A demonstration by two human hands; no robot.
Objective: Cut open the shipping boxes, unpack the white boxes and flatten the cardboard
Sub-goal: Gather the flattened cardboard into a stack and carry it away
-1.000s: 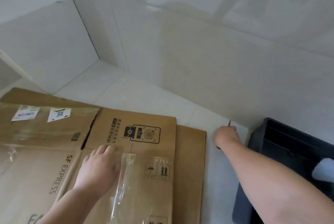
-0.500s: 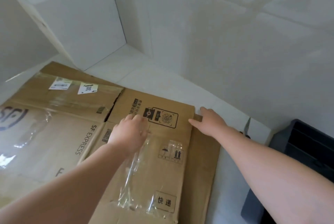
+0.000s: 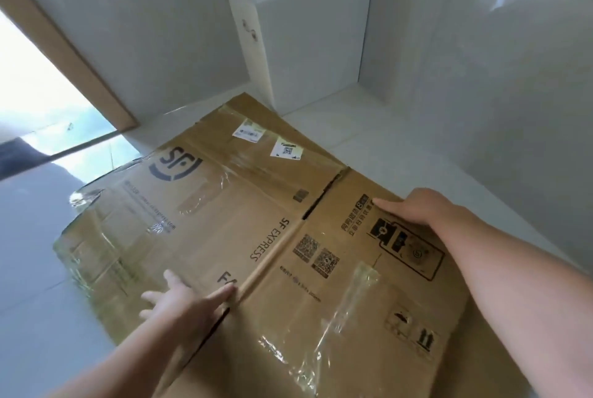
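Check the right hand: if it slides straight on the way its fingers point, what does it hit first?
The right hand lies flat on the flattened brown cardboard shipping box, fingers pointing left. Only more cardboard lies along that line; the tall white box stands farther back, probably off it.

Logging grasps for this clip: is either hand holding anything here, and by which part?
Nothing is gripped. The left hand and right hand lie with straight fingers on the flattened cardboard, pressing its top face.
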